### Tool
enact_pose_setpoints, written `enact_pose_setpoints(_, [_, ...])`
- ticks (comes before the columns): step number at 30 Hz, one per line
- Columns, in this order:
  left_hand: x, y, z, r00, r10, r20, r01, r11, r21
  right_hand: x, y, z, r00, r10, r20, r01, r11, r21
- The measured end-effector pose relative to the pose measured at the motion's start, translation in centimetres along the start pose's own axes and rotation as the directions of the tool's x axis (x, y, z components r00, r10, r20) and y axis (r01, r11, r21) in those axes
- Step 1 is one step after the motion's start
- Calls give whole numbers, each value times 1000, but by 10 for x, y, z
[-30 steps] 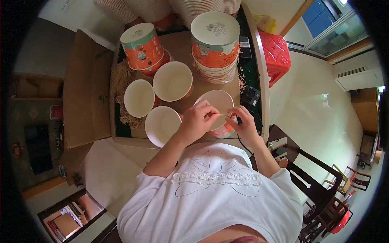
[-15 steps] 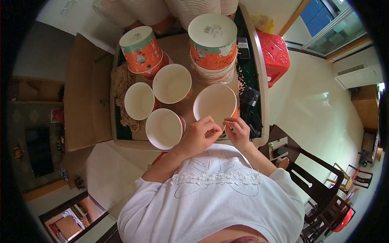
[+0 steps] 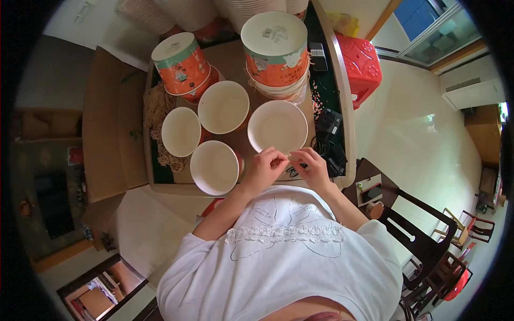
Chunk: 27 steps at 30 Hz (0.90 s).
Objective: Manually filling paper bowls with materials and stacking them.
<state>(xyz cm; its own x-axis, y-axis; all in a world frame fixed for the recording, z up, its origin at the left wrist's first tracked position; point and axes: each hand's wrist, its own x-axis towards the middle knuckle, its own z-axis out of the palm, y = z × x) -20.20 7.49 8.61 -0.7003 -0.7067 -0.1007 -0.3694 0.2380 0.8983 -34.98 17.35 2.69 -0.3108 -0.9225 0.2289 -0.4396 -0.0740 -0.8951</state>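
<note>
Close in front of my shirt, my left hand (image 3: 264, 170) and my right hand (image 3: 312, 169) meet fingertip to fingertip, both closed in a pinch. Something small and pale shows between the fingertips, too tiny to make out. Just beyond them stands an open white-lined paper bucket (image 3: 277, 127), mouth up. Left of it are three more open paper buckets: one upper (image 3: 224, 107), one far left (image 3: 181, 132) and one nearer (image 3: 214, 168). Behind, upside-down orange-and-green paper buckets form a left stack (image 3: 183, 67) and a right stack (image 3: 276, 51), the right one with thin strands around its lower rims.
Tangled tan twine (image 3: 158, 101) lies along the table's left side, beside a cardboard box flap (image 3: 113, 128). On the right are small scattered beads (image 3: 316, 101), a black device (image 3: 329, 121) and cables. Nested buckets (image 3: 251, 12) stand at the back. A red stool (image 3: 360, 67) is beyond the table edge (image 3: 348, 150).
Both hands have shifted slightly away from my body, fingertips still together. The open bucket before them sits slightly farther left in view; the whole view has shifted a little.
</note>
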Motion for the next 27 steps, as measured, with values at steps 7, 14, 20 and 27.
enact_pose_setpoints(7, [-12, 14, -5, 998, -36, 42, 37, 999, -7, 4, -7, -6, 974, -220, 47, 224, 970, -97])
enact_pose_setpoints(14, [-20, 17, -3, 998, -29, 63, 30, 999, -14, 0, -5, -3, 958, -275, 81, 283, 954, -96])
enact_pose_setpoints(20, [-27, 21, -6, 996, 23, 88, -23, 1000, -2, -4, 6, 4, 972, -206, 114, 222, 963, -154])
enact_pose_setpoints(27, [-34, 43, -27, 973, 158, 166, -172, 983, 71, 3, 8, 4, 967, -187, 172, 215, 962, -168])
